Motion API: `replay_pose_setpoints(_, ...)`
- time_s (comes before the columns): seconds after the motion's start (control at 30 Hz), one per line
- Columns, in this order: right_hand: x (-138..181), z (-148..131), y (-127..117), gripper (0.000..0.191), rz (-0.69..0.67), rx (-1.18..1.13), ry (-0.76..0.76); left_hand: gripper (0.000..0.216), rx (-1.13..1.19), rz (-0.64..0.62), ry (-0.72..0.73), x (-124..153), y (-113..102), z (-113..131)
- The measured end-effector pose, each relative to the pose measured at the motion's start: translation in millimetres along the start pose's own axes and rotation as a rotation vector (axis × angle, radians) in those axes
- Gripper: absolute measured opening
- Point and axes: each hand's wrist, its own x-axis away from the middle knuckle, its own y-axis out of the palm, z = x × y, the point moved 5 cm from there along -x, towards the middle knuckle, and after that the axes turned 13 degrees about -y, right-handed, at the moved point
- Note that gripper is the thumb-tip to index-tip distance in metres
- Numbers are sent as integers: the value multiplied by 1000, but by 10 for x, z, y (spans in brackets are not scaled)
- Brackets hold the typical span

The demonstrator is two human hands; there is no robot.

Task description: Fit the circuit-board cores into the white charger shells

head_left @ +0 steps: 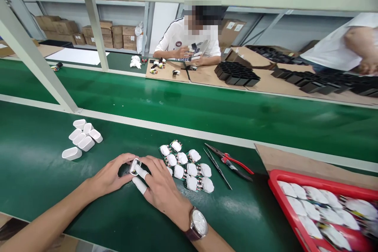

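Observation:
Between my two hands is a small white oval plastic case (132,171), its open end facing up, with a bit of white and yellow inside. My left hand (113,173) grips the case from the left, thumb and fingers around it. My right hand (161,181), with white finger covers on, holds the other side, and a covered fingertip presses at the opening. Just right of it lie several small circuit boards (191,169) topped with white pads. Several empty white cases (79,138) stand to the left of my hands.
Tweezers (217,168) and red-and-black long-nose pliers (228,160) lie right of the boards. A red tray (283,208) of white-padded parts is at the lower right. Beyond the green belt (177,104), a person (191,43) works by black cases (236,74); another person stands right.

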Motion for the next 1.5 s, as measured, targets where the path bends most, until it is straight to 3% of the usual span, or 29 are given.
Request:
replay_pose_setpoints(0.17,-31,-2,34,27,27,-45,21,64,14,-48,-47,20,12,-29)
replay_pose_setpoints(0.33,-21,16,82,32,-30,-48,-29,66,16,-78,-79,38,16,31)
replay_pose_setpoints(0.53,20,4,73,52,-116,45,-128,65,58,-96,-109,14,33,69)
replay_pose_setpoints(0.73,73,49,14,38,11,29,-66,61,42,-96,-92,31,64,63)
replay_pose_setpoints(0.87,57,38,40,25,-18,31,-85,59,5,-78,-65,39,69,62)
replay_pose_setpoints(1.0,29,46,18,32,-42,-17,-10,58,-9,-81,-58,41,73,72)
replay_pose_setpoints(1.17,14,0,44,34,-138,55,-37,55,-18,-51,-36,41,75,92)
replay_pose_setpoints(1.33,47,65,1,35,3,-10,19,49,-3,-30,-25,31,73,87)
replay_pose_setpoints(1.5,99,58,6,27,39,30,-70,36,-48,5,62,25,71,110)
